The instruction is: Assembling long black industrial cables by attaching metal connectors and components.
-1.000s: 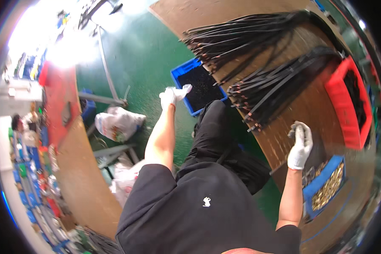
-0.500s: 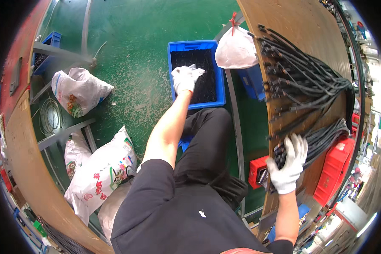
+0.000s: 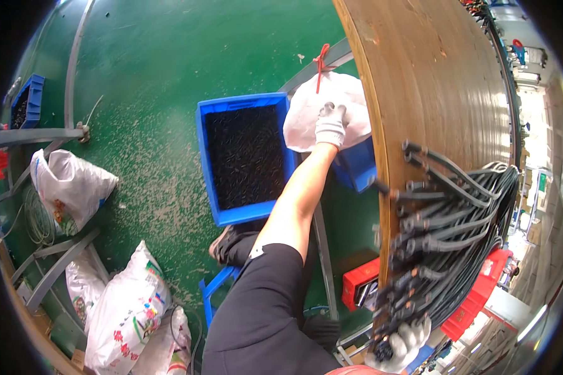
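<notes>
My left hand [image 3: 333,120], in a white knit glove, is over the near side of a tied white sack [image 3: 306,115]. Its fingers look curled; whatever they hold, if anything, is hidden. Beside that forearm stands a blue bin [image 3: 208,181] full of small black pieces [image 3: 244,156]. At the lower right, my gloved right hand [image 3: 403,345] is closed round the near part of a bundle of black cables [image 3: 447,250]. The cables lie fanned across the wooden bench [image 3: 431,69], with several ends reaching past its edge.
A second blue bin [image 3: 356,165] is under the bench, partly behind the sack. Red boxes [image 3: 356,284] sit below and beside the bench. On the left are an open white sack [image 3: 69,184], filled sacks [image 3: 128,309] and grey metal frame bars [image 3: 62,269].
My left hand has left the blue bin and moved right to the tied sack. My right hand has come nearer and closed round cables. The whole view has shifted.
</notes>
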A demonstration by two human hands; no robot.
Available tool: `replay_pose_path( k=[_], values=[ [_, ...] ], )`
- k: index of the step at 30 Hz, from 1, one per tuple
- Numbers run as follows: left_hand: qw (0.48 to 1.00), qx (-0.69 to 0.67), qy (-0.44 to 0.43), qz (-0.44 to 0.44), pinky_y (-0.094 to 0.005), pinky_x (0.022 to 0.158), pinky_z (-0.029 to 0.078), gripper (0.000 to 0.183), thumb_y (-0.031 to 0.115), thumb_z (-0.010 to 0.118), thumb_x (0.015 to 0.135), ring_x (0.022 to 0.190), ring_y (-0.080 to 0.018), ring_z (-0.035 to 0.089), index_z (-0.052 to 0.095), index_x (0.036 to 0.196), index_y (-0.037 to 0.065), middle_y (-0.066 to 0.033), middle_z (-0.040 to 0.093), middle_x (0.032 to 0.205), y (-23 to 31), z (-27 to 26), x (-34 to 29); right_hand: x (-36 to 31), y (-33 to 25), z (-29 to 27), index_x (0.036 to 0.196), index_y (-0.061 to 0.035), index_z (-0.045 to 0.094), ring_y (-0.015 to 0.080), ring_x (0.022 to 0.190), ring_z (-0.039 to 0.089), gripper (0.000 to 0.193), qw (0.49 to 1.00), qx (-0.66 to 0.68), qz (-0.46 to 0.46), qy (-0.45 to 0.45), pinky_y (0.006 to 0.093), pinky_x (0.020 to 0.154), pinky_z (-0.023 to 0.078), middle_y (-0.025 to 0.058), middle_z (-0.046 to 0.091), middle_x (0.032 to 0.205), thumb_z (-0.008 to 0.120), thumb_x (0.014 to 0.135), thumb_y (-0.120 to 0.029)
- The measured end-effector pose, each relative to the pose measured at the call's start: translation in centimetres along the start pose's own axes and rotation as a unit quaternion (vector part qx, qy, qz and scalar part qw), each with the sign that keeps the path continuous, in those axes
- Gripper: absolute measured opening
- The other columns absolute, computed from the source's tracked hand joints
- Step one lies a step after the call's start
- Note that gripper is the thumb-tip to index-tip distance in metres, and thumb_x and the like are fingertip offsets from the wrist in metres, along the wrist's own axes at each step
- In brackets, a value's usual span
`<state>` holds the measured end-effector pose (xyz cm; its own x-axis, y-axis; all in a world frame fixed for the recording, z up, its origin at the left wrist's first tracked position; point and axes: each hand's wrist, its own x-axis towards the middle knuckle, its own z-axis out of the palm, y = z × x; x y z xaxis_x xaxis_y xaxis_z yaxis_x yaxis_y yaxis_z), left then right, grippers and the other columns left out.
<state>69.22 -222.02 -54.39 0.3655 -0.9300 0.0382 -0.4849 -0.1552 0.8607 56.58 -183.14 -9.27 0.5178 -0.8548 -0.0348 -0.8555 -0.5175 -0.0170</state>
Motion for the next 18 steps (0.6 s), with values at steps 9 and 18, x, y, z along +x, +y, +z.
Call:
replay_pose_path(
  k=[9,18],
  values=[
    [0.981,0.072,-0.116,-0.14,-0.0499,0.106,0.053,0.041,0.033,0.053,0.102,0.129,-0.0384,0.063,0.073,0.125,0.006,-0.0209,0.067,0.138,-16.4,8.9,4.8,-0.1,1.7,1.3,0.095,-0.0144,0.071,0.034,0.087,0.072,0.03,0.994,-0.03,-0.091,0.061,0.0656,0.093,0.055,0.0106,0.074,0.087,0.059,0.093,-0.041],
    [0.917,-0.239,-0.204,-0.246,-0.0471,0.102,0.052,0.052,0.038,0.049,0.106,0.118,-0.0343,0.063,0.057,0.147,0.006,-0.0155,0.066,0.134,-4.9,2.8,-9.1,0.6,-1.1,-0.7,0.099,-0.015,0.066,0.0352,0.103,0.06,0.057,0.999,-0.014,0.039,0.028,0.0634,0.104,0.04,0.0081,0.065,0.099,0.077,0.059,-0.054]
  ],
)
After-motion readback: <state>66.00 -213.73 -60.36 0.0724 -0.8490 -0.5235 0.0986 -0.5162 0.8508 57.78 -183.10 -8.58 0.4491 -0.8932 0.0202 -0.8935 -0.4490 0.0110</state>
